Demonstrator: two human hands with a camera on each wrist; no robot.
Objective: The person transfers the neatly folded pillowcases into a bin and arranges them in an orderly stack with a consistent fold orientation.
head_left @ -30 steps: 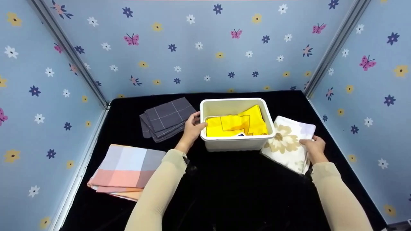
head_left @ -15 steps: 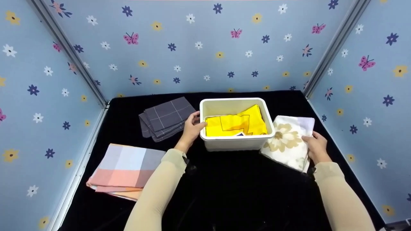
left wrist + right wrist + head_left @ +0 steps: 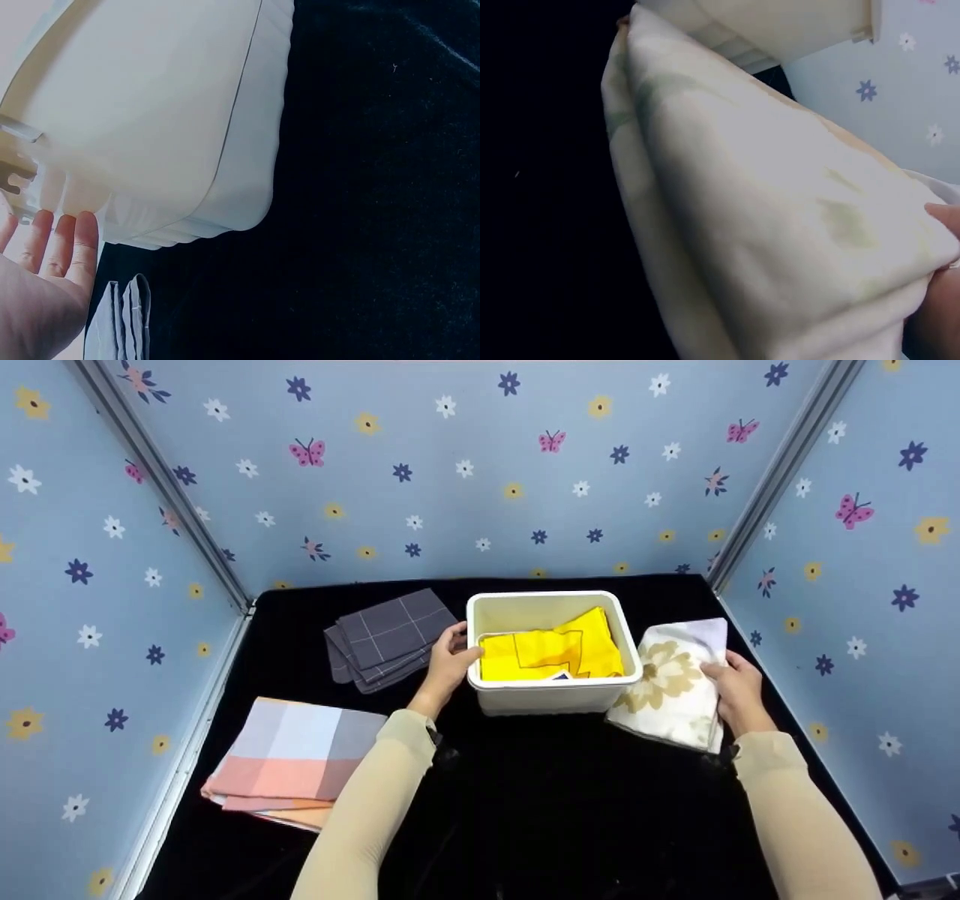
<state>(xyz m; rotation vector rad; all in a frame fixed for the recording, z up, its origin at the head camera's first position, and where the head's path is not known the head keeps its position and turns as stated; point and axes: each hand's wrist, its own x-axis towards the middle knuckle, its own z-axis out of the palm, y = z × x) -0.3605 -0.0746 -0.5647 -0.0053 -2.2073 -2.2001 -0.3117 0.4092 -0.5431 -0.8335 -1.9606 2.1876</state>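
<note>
In the head view a white plastic storage box stands near the middle, with a folded yellow cloth inside it. My left hand holds the box's left rim, thumb on top and fingers against the outer wall. The left wrist view shows those fingers under the rim. Just right of the box, a folded white cloth with beige flowers is pinched along its right edge by my right hand. In the right wrist view this floral cloth is lifted at that edge, and much of the hand is out of frame.
A folded dark grey cloth with white lines lies left of the box. Nearer on the left is a folded pink, grey and white checked cloth, partly behind my left forearm. The black-covered table has patterned blue walls around it.
My right hand has moved slightly away from me, bringing up the right side of the floral cloth. The left hand and the box have stayed in place.
</note>
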